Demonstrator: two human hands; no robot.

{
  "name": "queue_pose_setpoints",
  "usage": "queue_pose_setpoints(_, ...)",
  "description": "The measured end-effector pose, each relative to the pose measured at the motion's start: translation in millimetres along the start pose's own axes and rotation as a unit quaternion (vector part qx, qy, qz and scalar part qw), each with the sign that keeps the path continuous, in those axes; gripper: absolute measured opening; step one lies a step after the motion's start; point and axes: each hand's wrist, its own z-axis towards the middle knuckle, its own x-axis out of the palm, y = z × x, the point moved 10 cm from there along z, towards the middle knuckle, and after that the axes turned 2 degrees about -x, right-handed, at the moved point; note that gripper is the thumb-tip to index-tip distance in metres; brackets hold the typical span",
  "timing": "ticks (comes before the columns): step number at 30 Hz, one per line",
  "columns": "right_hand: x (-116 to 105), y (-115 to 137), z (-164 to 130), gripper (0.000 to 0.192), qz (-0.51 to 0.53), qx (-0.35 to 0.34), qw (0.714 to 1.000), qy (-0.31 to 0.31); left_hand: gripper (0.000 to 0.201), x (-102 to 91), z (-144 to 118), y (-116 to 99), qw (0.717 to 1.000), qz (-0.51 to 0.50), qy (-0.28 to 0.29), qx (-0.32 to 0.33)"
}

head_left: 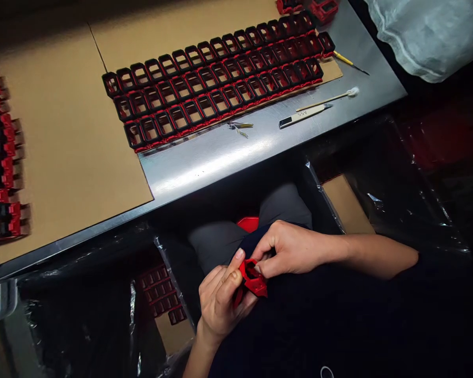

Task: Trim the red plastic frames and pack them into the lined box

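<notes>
Over my lap, my left hand [220,299] is closed around a small red plastic housing [256,285] with a dark hollow opening facing up. My right hand [289,249] is closed at the upper right side of that opening, its thumb and forefinger pinching at the rim. Whether a smaller piece sits between those fingertips is hidden. On the bench beyond, several black-and-red housings with rectangular openings [189,116] stand in three long slanting rows.
On the metal bench [205,170] lie a craft knife [304,115], a cotton-tipped stick [327,98], a yellow-handled tool [345,58] and small tweezer-like pieces [240,126]. Cardboard [71,147] covers the left. More red-black parts [3,173] line the left edge. Dark plastic-lined bins [82,315] flank my legs.
</notes>
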Motion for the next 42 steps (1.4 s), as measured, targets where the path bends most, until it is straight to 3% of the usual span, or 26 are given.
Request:
queue_pose_setpoints(4,2,0,0,0.022,0.001,-0.008,1.000,0.020,0.070,0.2,1,-2,1.000,-0.008,0.001,0.006)
queue_pose_setpoints(10,0,-4,2,0.018,-0.013,0.025,0.999,-0.022,0.064,0.2,0,-1,1.000,-0.009,0.004,0.008)
queue_pose_setpoints(18,2,-1,-4,0.030,0.052,-0.040,0.996,0.059,0.065,-1.8,0,3,1.000,-0.013,-0.003,-0.016)
queue_pose_setpoints(25,-5,-1,-4,0.020,-0.019,0.005,0.999,-0.039,0.067,0.2,2,0,1.000,-0.014,0.005,0.004)
queue_pose_setpoints(31,-1,0,-7,0.029,0.004,-0.026,0.999,0.032,0.062,0.6,5,0,1.000,-0.014,0.010,0.002)
queue_pose_setpoints(36,-4,-10,-6,0.027,0.016,0.024,1.000,0.000,0.057,0.2,4,0,1.000,-0.009,0.009,0.011)
queue_pose_setpoints(42,0,-7,-5,0.030,0.020,-0.007,1.000,0.023,0.052,2.4,3,2,1.000,-0.015,0.019,0.004)
